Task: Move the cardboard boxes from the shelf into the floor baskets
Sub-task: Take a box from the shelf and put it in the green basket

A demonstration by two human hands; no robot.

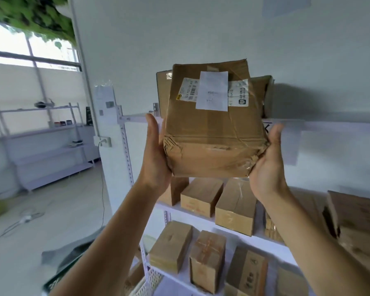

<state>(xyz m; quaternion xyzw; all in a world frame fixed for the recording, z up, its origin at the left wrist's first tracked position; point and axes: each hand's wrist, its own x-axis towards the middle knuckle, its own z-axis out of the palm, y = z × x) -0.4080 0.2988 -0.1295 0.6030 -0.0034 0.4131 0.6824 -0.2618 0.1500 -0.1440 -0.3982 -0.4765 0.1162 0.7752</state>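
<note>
Box (214,135): held in the air, near side of the shelf (333,124), level with its top board. The labelled face is towards the camera and the lower near edge is crumpled.

Left hand (156,150): clamped on the box's left side. The thumb lies straight up along the edge; the fingers go round behind and are out of sight.

Right hand (267,165): cups the lower right corner, thumb up beside the right face. The fingers are hidden behind the box but grip it.

Rear boxes (163,92): on the top board just behind the held one, mostly covered.

Small boxes (201,196): in rows on the lower boards.

Basket (150,280): white, perforated, low at the shelf's left foot, only partly in view.

Far left: a second rack (51,146) below a window (19,45).
</note>
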